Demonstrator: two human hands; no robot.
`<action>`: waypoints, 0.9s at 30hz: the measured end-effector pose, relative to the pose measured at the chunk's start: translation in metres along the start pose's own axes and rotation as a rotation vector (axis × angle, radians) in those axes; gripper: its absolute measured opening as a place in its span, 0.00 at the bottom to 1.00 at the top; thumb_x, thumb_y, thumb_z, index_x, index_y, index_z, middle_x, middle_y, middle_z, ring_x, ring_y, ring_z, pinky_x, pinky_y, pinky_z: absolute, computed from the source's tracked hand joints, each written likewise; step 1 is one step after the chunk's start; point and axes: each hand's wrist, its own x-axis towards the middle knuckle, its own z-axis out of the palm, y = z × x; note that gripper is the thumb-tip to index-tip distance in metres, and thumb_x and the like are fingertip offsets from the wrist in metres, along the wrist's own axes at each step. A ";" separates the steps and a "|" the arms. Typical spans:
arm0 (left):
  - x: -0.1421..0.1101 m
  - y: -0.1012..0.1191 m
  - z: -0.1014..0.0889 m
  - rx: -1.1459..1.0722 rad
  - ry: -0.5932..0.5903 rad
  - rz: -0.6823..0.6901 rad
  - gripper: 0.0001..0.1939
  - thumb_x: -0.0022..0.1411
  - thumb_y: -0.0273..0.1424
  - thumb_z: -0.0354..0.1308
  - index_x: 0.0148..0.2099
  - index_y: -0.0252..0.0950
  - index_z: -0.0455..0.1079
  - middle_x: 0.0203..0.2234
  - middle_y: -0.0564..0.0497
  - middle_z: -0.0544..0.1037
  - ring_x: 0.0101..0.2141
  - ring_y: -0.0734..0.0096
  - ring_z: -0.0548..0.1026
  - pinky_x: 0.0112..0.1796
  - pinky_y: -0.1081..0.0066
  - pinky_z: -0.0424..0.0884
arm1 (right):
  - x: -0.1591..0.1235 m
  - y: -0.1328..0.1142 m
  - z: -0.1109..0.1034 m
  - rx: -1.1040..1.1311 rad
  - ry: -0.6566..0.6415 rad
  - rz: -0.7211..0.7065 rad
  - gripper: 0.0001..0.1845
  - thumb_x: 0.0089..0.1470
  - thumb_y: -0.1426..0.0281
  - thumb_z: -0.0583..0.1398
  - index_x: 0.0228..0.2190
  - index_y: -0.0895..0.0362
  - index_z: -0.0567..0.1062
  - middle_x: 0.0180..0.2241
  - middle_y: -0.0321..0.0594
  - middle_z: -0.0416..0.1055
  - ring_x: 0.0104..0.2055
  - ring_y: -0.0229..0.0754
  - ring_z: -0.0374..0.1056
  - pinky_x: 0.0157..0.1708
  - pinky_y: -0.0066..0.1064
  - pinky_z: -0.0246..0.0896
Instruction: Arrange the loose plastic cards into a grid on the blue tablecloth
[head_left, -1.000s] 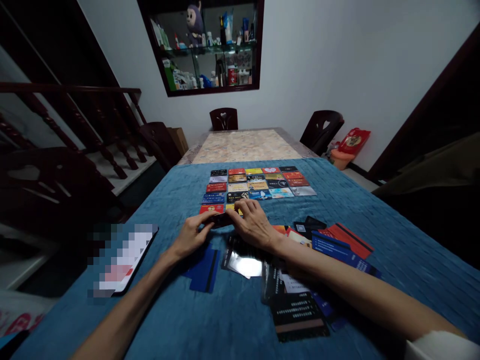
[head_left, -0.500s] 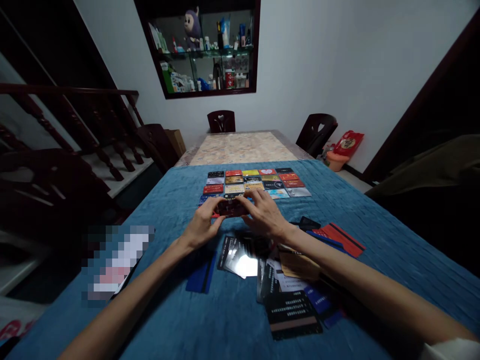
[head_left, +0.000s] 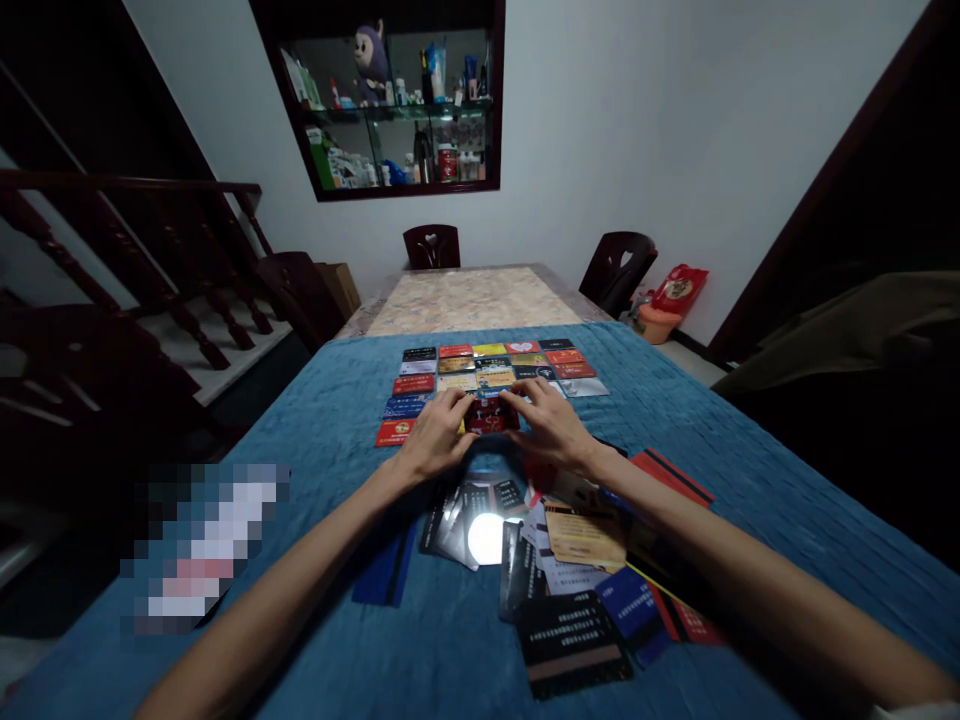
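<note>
A dark red card [head_left: 492, 414] with light markings lies between my two hands, near the front of the laid-out rows. My left hand [head_left: 436, 434] grips its left edge with thumb and fingers. On the opposite side, my right hand [head_left: 551, 422] has its fingers at the card's right edge. Just left of my left hand, a red-orange card [head_left: 393, 432] sits below a blue card [head_left: 405, 406]. Rows of cards extend beyond my fingers, including a silver card [head_left: 584, 387]. My hands hide part of the nearer rows.
Nearer me spreads a loose pile with a black card [head_left: 574, 640], a yellow card [head_left: 585, 532] and a red card [head_left: 673, 477]. A blue card [head_left: 385, 565] lies by my left forearm. Blue cloth [head_left: 300, 640] covers this end; chairs [head_left: 619, 272] stand around the table.
Both hands have moved slightly right over the rows, bringing the dark red card with them. It now shows its face more fully, and the red-orange card at left is uncovered. The view has shifted slightly.
</note>
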 end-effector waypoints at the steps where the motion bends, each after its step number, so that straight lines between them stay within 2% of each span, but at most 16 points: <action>1: 0.002 0.000 0.001 0.015 -0.022 -0.001 0.23 0.59 0.30 0.60 0.57 0.33 0.65 0.50 0.40 0.69 0.50 0.53 0.68 0.52 0.54 0.70 | -0.001 0.003 0.001 0.006 -0.010 0.007 0.25 0.51 0.69 0.65 0.51 0.61 0.72 0.48 0.54 0.67 0.48 0.53 0.59 0.46 0.44 0.63; 7: 0.015 -0.002 0.011 0.050 -0.089 -0.014 0.20 0.60 0.31 0.60 0.54 0.35 0.68 0.49 0.42 0.73 0.51 0.54 0.66 0.51 0.54 0.67 | -0.006 0.019 0.006 0.094 -0.074 0.079 0.22 0.53 0.66 0.64 0.51 0.56 0.73 0.49 0.49 0.68 0.49 0.52 0.61 0.48 0.45 0.62; 16: 0.030 -0.001 0.024 0.070 -0.238 -0.071 0.13 0.62 0.35 0.60 0.48 0.37 0.73 0.46 0.44 0.76 0.48 0.55 0.66 0.50 0.56 0.65 | -0.013 0.035 0.012 0.196 -0.204 0.199 0.20 0.54 0.65 0.65 0.48 0.56 0.77 0.49 0.48 0.71 0.49 0.51 0.63 0.50 0.43 0.61; 27: 0.031 -0.002 0.031 0.112 -0.250 -0.059 0.13 0.62 0.36 0.60 0.47 0.37 0.75 0.44 0.43 0.77 0.48 0.52 0.68 0.48 0.53 0.65 | -0.013 0.036 0.018 0.170 -0.234 0.185 0.18 0.56 0.64 0.64 0.47 0.57 0.77 0.45 0.47 0.73 0.46 0.47 0.64 0.48 0.41 0.60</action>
